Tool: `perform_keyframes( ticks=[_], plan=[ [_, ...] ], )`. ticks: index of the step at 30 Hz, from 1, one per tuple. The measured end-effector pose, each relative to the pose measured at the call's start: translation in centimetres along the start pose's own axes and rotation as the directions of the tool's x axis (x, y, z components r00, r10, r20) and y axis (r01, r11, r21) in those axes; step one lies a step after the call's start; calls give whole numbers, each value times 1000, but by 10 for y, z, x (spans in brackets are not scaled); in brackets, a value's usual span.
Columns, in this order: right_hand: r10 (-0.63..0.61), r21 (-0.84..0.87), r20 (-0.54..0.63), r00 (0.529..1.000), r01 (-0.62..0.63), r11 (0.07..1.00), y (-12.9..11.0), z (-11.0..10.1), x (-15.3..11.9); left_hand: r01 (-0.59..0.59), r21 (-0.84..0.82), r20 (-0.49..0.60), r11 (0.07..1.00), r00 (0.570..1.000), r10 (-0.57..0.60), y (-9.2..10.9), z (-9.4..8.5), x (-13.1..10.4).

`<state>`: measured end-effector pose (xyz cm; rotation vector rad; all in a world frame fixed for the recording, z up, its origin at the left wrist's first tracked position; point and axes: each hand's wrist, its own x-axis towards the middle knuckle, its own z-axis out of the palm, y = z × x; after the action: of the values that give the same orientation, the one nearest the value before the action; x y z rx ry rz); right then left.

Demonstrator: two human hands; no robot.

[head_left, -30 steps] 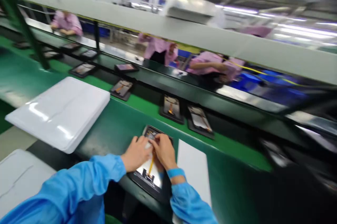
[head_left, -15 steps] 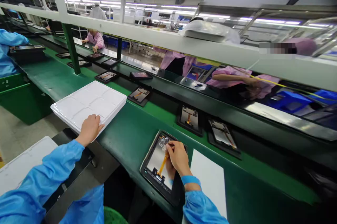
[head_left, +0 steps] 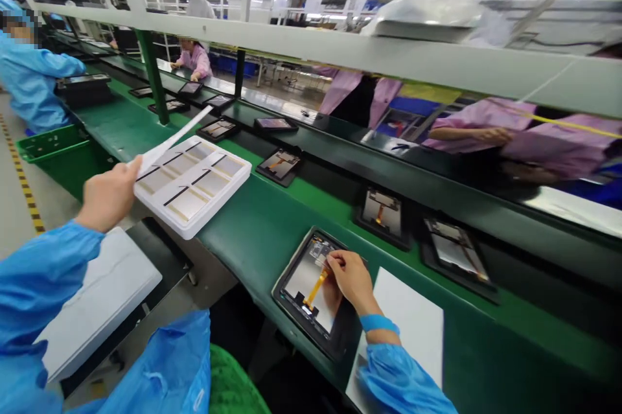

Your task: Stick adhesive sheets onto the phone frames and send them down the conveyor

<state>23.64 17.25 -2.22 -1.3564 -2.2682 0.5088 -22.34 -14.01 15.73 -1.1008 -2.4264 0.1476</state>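
Note:
My left hand (head_left: 111, 196) grips the near edge of a thin white tray (head_left: 170, 140), lifted and tilted up over the stack. Beneath it, a white tray (head_left: 190, 227) shows flat silvery panels (head_left: 215, 182) with black strips in its compartments. My right hand (head_left: 350, 278) has thumb and forefinger pinched at the upper end of an orange flex cable (head_left: 317, 286). That cable lies on an open tablet-like device (head_left: 297, 281) in a black frame on the green bench. Whatever is between those fingertips is too small to make out.
A white sheet (head_left: 422, 323) lies right of the device. More devices in black holders (head_left: 381, 216) line the belt behind. A green bin (head_left: 53, 148) stands left, near a white tray stack (head_left: 104, 297). A white beam (head_left: 311, 45) crosses above the bench. Several people work around.
My left hand has raised the top tray from the stack, exposing the panels below. My right hand stays at the device's cable. The view has shifted left.

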Motion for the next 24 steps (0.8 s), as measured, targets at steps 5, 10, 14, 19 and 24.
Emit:
perform_keyframes(
  ticks=[5, 10, 14, 19, 24],
  plan=[
    [10, 20, 41, 999, -11, 1000, 16, 6, 13, 256, 154, 39, 954, 963, -265, -133, 69, -129],
    [97, 32, 93, 991, -100, 994, 20, 9, 20, 231, 54, 338, 972, 911, -235, -152, 187, -279],
    [152, 46, 102, 983, -157, 987, 17, 10, 20, 116, -91, 515, 989, 855, -53, -115, 254, -344],
    [150, 19, 93, 984, -152, 988, 13, 10, 17, 108, -140, 612, 984, 791, 0, -98, 290, -369],
    [151, -12, 87, 985, -151, 988, 13, 7, 15, 105, -96, 657, 990, 753, -16, -101, 304, -376]
  ],
)
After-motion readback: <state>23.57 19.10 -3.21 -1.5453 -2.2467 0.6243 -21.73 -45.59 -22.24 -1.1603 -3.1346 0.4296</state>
